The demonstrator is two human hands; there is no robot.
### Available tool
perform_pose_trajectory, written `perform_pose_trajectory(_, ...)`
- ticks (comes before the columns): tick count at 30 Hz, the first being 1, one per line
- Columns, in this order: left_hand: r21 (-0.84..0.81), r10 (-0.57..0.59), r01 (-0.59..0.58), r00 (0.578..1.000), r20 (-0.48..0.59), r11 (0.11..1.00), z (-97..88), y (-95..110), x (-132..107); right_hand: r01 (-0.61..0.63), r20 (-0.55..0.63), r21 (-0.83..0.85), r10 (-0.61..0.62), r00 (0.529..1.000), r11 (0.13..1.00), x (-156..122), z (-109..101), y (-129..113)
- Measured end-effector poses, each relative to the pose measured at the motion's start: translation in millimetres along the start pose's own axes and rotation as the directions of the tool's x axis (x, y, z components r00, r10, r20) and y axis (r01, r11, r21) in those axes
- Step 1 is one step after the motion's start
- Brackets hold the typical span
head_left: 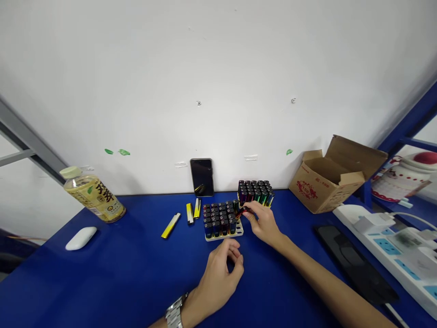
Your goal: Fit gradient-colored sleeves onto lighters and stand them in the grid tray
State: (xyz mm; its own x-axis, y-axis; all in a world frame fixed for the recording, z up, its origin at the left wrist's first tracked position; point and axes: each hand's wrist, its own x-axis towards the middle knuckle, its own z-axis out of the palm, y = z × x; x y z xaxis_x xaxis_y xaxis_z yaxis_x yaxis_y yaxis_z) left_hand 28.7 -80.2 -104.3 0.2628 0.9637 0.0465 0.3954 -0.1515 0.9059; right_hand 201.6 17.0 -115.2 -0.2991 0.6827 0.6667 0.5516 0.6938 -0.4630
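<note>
My right hand (262, 222) pinches a small dark cylinder with a reddish side (243, 212) between thumb and fingertips. It is at the right side of a pale rack (239, 230), whose front right holes show bare. Several upright dark cylinders with black, ring-marked tops (218, 218) fill the rest of this rack; their exact kind is too small to tell. Behind the right hand stands a second group of such cylinders (255, 191), with coloured sides. My left hand (220, 278), a metal watch on its wrist, rests loosely curled before the rack, thumb apart from the index finger, holding nothing.
Three yellow-and-white sticks (170, 225) lie left of the rack. A phone (202, 177) leans on the wall. Left are a drink bottle (95, 195) and a white case (81, 238). Right are an open carton (324, 184), a black phone (355, 264) and a power strip (385, 248).
</note>
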Motion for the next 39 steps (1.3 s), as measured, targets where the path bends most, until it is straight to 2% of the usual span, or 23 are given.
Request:
perform_pose_trajectory(5,0.031,0.002,-0.003,1.0,0.006,1.0,0.2,-0.6,-1.1,0.041,0.166,-0.186,-0.01,0.986,0.982,9.1,4.1,-10.7)
perform_pose_trajectory(8,0.052,0.026,-0.026,1.0,0.006,0.998,-0.6,-0.2,-1.0,0.036,0.238,-0.228,0.02,0.971,0.973,15.0,5.0,-17.5)
perform_pose_trajectory(11,0.09,0.035,-0.036,0.999,0.017,0.995,-1.0,0.5,-0.5,-0.058,0.285,-0.194,0.113,0.952,0.979,20.1,6.7,-20.8)
perform_pose_trajectory(15,0.132,0.049,-0.05,0.999,0.011,0.99,1.5,0.5,-4.5,-0.232,0.274,-0.11,0.254,0.927,0.966,25.8,4.3,-21.2)
perform_pose_trajectory(18,0.182,0.194,-0.193,0.981,0.011,0.964,-2.0,4.1,-11.6,-0.273,0.279,-0.125,0.298,0.913,0.954,23.8,-1.3,-19.6)
perform_pose_trajectory(20,0.203,0.35,-0.34,0.936,-0.017,0.918,-14.1,10.5,-11.4,-0.264,0.293,-0.119,0.288,0.912,0.957,17.3,-4.5,-17.7)
perform_pose_trajectory(21,0.195,0.406,-0.389,0.912,-0.058,0.901,-23.9,14.8,-7.4,-0.254,0.295,-0.114,0.276,0.915,0.961,12.7,-5.5,-16.6)
perform_pose_trajectory(22,0.165,0.41,-0.386,0.899,-0.153,0.908,-36.2,19.4,-0.2,-0.24,0.294,-0.112,0.263,0.919,0.964,7.6,-5.9,-15.5)
perform_pose_trajectory(24,0.064,0.313,-0.308,0.9,-0.304,0.949,-65.9,27.1,24.3,-0.214,0.277,-0.112,0.237,0.931,0.97,-2.4,-4.9,-13.6)
perform_pose_trajectory(26,-0.017,0.183,-0.205,0.905,-0.385,0.979,-96.7,30.2,58.0,-0.205,0.238,-0.11,0.226,0.945,0.973,-9.9,-2.3,-12.1)
perform_pose_trajectory(28,-0.044,0.08,-0.103,0.927,-0.367,0.994,-121.4,27.8,92.5,-0.214,0.203,-0.107,0.232,0.951,0.971,-13.5,0.4,-10.8)
perform_pose_trajectory(31,0.011,0.01,-0.007,0.927,-0.376,1.0,-140.4,18.9,127.9,-0.237,0.185,-0.104,0.253,0.95,0.966,-13.9,2.0,-9.6)
perform_pose_trajectory(34,0.081,0.024,0.012,0.904,-0.426,0.997,-144.8,10.6,135.0,-0.236,0.186,-0.095,0.25,0.95,0.967,-13.5,0.6,-9.7)
perform_pose_trajectory(37,0.195,0.021,0.077,0.89,-0.456,0.978,-148.8,1.5,120.8,-0.217,0.192,-0.091,0.23,0.954,0.972,-14.6,-0.4,-10.2)
perform_pose_trajectory(39,0.332,-0.012,0.176,0.897,-0.441,0.927,-153.2,-8.4,105.5,-0.212,0.196,-0.091,0.226,0.954,0.973,-15.3,-0.2,-10.1)
